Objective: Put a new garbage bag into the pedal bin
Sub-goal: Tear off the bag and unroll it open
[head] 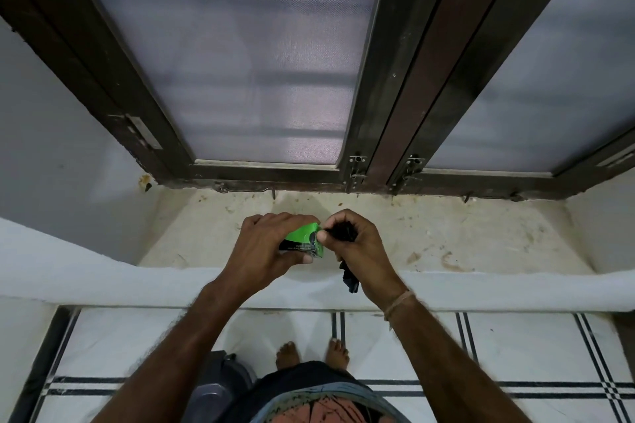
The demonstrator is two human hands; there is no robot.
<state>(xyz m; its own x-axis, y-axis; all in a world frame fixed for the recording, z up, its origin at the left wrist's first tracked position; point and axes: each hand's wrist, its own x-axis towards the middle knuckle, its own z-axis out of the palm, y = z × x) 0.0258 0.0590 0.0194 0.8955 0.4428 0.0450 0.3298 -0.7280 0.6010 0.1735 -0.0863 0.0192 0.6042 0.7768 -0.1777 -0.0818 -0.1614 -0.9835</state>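
**Bag's halfway out of the pack, careful with that pull**

So you're standing at the window ledge [446,237], both hands held just above its near edge. Your left hand [264,244] is wrapped around the green packet [304,239], and your right hand [357,244] is pinched shut on a bunched black garbage bag [343,233] coming out of the packet's end, with a bit of it dangling below your palm. The pedal bin [220,385] is down on the floor below the ledge, just left of your feet, lid looks shut from here.

My guess at what could bite you: yank too hard and you drag the next bag out with it, or the thin plastic stretches and tears where you're pinching. Also, if your left grip slackens, the packet could drop behind the ledge edge or onto the bin. And you've still got to find the bag's open end.
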